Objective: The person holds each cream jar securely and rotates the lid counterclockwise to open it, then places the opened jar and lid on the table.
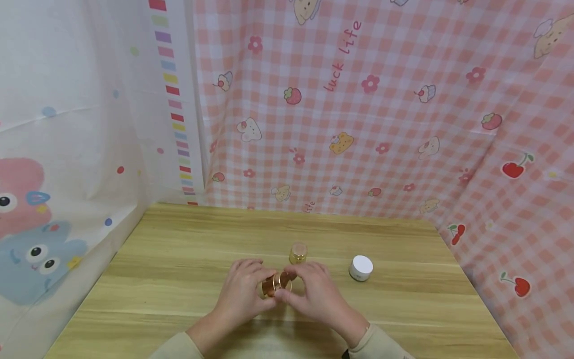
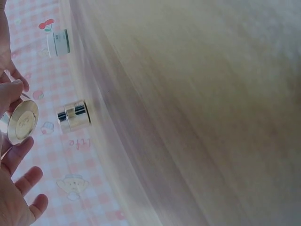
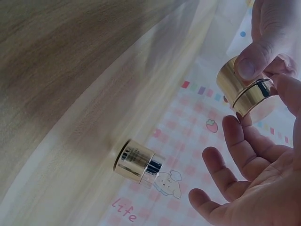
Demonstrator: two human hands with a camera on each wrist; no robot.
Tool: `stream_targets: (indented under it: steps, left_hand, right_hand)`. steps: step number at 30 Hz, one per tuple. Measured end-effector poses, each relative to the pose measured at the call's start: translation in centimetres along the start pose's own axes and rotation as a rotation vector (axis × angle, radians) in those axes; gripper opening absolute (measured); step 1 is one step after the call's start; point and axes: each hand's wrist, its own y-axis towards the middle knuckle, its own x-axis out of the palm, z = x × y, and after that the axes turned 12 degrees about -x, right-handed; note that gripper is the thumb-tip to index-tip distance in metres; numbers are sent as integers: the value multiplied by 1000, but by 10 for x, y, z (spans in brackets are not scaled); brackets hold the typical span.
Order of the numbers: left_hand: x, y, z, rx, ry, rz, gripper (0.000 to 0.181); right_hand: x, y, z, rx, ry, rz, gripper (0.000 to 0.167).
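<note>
Both hands hold one shiny gold cylindrical container [image 1: 269, 286] above the front middle of the table, tilted on its side. My left hand [image 1: 242, 291] grips its left end between thumb and fingers. At the other end, my right hand [image 1: 316, 295] pinches it with thumb and index finger, the other fingers spread in the right wrist view. The left wrist view shows the container's round gold end face [image 2: 23, 123]. Just beyond the hands a second gold container [image 1: 298, 253] stands upright on the table, also seen in the right wrist view [image 3: 137, 163].
A white round jar [image 1: 360, 268] stands on the wooden table [image 1: 188, 249], right of the hands. Pink checked cloth [image 1: 336, 114] hangs behind the table and at its right, with a white patterned cloth [image 1: 89, 124] at the left.
</note>
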Motion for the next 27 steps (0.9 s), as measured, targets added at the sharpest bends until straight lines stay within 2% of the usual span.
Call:
stream_targets:
  steps: [7,13,23,27]
  left_hand:
    - [1,0,1,-2,3,3,50]
    - [2,0,0,12,12,23,50]
    - [3,0,-1,10,15,26,50]
    - [3,0,-1,6,10,21,51]
  right_hand:
    - [1,1,0,-17,-18,6,39]
    - [1,0,0,-38,-36,-5,43]
    - [2,-2,1,-24,-16,0,55]
    - [2,-1,1,-16,-12,14,49]
